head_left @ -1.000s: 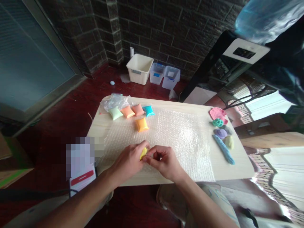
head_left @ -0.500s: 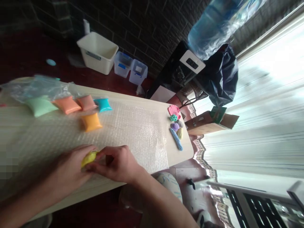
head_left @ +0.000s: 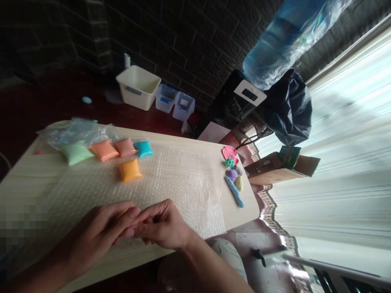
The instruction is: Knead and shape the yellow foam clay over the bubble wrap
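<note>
My left hand [head_left: 105, 228] is closed low over the near side of the table, its thumb and fingers wrapped round a small lump of yellow clay that is almost wholly hidden now. My right hand [head_left: 166, 226] meets it from the right, fingertips pinched together against the left fingers at the clay. Beyond the hands lies an orange-yellow clay packet [head_left: 130, 170] on bubble wrap [head_left: 180, 183]. Behind it, in a row, are a pale green packet [head_left: 76, 153], an orange packet [head_left: 104, 150], a salmon packet [head_left: 126, 147] and a turquoise packet [head_left: 143, 149].
Clear plastic bags [head_left: 79, 132] lie at the table's far left. Shaped clay pieces, among them a blue strip [head_left: 234, 191] and a pink piece [head_left: 229, 153], sit by the right end. A cream basket [head_left: 139, 91] stands on the floor behind; a cardboard box [head_left: 281, 171] is off to the right.
The view has shifted, so the table sits lower and further right. My hands have closed together, and the yellow clay that showed between them is now covered by the fingers.
</note>
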Available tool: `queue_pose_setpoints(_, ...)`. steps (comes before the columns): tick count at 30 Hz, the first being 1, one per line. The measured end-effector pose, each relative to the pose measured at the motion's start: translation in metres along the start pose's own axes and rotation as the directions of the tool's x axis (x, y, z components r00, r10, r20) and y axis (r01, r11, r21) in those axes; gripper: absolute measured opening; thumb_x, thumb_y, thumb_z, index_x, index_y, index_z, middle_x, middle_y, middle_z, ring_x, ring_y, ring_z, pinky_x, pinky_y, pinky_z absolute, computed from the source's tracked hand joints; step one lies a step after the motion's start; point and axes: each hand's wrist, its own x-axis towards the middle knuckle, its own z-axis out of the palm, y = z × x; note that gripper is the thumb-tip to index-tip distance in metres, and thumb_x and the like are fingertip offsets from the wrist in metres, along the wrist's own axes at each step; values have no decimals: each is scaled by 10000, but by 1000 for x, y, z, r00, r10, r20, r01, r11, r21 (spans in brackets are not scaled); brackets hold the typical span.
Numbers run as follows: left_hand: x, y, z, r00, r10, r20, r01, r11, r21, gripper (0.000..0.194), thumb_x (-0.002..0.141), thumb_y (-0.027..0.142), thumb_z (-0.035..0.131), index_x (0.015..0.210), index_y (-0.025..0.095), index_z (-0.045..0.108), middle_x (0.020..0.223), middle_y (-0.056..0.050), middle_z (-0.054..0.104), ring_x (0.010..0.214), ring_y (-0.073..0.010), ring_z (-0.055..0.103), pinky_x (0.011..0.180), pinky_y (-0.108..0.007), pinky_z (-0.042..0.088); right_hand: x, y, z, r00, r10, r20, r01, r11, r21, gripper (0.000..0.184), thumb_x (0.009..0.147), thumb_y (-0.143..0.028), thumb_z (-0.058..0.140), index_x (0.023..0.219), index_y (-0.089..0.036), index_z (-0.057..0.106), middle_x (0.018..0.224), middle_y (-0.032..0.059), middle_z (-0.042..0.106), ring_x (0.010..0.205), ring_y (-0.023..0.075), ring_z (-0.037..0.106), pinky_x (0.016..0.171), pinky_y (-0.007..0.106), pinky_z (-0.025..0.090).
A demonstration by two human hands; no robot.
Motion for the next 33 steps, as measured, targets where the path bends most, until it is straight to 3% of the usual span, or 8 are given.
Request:
queue_pose_setpoints(2, 4, 4, 3, 995, 1, 103, -4, 1000, 29, 461, 949, 585, 508, 639, 249, 569, 563, 12, 575, 534, -200, 577, 502, -282, 446, -1, -6, 0, 1000, 10, -17, -12, 991, -133, 457, 741, -602, 878, 710, -177, 714, 490, -87, 454, 427, 57, 323, 403, 219, 240)
queue_pose_setpoints(4, 8, 2, 5, 995, -5, 96, -2, 997, 72, 440, 938, 578, 552, 662, 236, 556, 582, 17, 582, 560, -194, 591, 548, -276, 438, -3, -6, 2, 996, -68, -62, 43, 940, -338, 422, 788, -524, 862, 680, -179, 646, 494, -106, 369, 450, 51, 266, 412, 217, 197)
queue_pose_setpoints(8, 9, 2, 6, 998, 11, 64, -18, 993, 116, 427, 956, 571, 553, 708, 223, 548, 615, 22, 591, 594, -187, 603, 595, -281, 416, -6, 4, 8, 955, -273, -112, 159, 797, -583, 265, 843, -326, 811, 733, -180, 619, 536, -104, 420, 473, 49, 340, 468, 211, 266)
queue_pose_setpoints(12, 5, 14, 3, 993, 63, 100, -70, 995, 68, 417, 1028, 522, 479, 747, 220, 539, 650, 30, 583, 623, -170, 595, 610, -278, 405, -5, 11, 13, 920, -334, -204, 205, 856, -475, 234, 875, -340, 780, 757, -180, 658, 556, -88, 434, 501, 70, 363, 485, 220, 280)
queue_pose_setpoints(16, 3, 21, 1, 993, 108, 44, -110, 993, 37, 476, 1086, 500, 333, 774, 228, 568, 694, 7, 619, 671, -182, 606, 658, -292, 448, -4, 9, 11, 896, -323, -304, 216, 916, -338, 241, 860, -362, 809, 964, -182, 687, 560, -108, 415, 496, 85, 365, 486, 217, 308)
queue_pose_setpoints(25, -1, 15, 4, 990, 122, -71, -117, 990, 82, 541, 1094, 539, 305, 810, 218, 635, 760, -32, 679, 741, -195, 651, 731, -319, 516, -9, 14, 9, 904, -414, -112, 253, 727, -639, 311, 1000, -324, 640, 1274, -182, 682, 640, -35, 625, 549, 125, 582, 547, 228, 461)
queue_pose_setpoints(29, -1, 12, 3, 979, 194, -58, -181, 967, 180, 500, 1089, 507, 315, 885, 207, 659, 795, -52, 705, 785, -207, 668, 771, -334, 532, -10, 14, 6, 903, -423, -75, 256, 670, -697, 325, 1010, -342, 620, 1278, -164, 662, 646, -28, 624, 534, 130, 595, 518, 225, 483)
queue_pose_setpoints(33, 4, 8, -1, 972, 233, 23, -231, 940, 252, 451, 1083, 421, 328, 791, 205, 596, 709, -27, 659, 691, -183, 637, 682, -316, 485, -11, 13, 2, 920, -392, -15, 271, 664, -697, 349, 1020, -363, 616, 1307, -168, 654, 635, -30, 613, 527, 135, 591, 471, 207, 493)
